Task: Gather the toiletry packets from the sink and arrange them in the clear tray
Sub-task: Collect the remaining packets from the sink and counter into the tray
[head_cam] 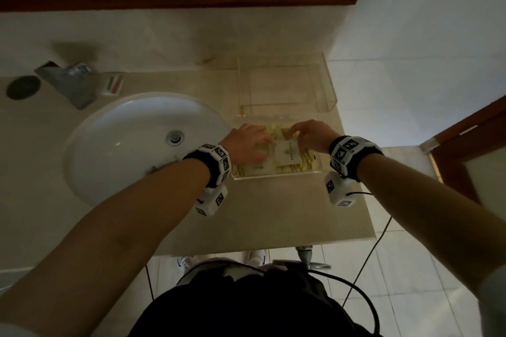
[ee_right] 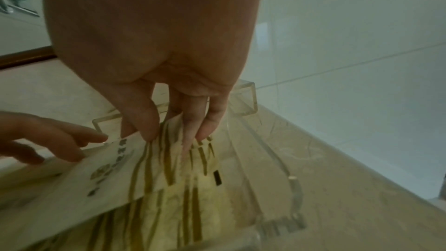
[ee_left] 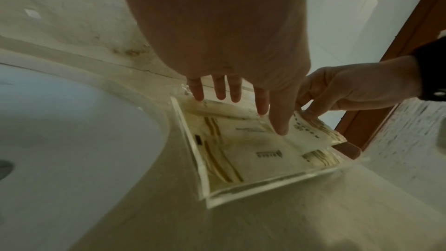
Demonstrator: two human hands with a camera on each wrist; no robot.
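both hands in the clear tray [head_cam: 276, 174] on the tabletop [head_cam: 273, 213], just right of the sink [head_cam: 123, 145]. left hand [head_cam: 247, 142] spread flat, fingertips pressing the packets [ee_left: 241, 146] lying in the tray. right hand [head_cam: 309, 135] pinches the far edge of the top packet [ee_right: 115, 169], which sits tilted over the rest. risks: thin slick packets could slide or fan out once the left hand lifts; tugging the pinched one may drag those beneath; a hard push could skid the light tray toward the sink rim
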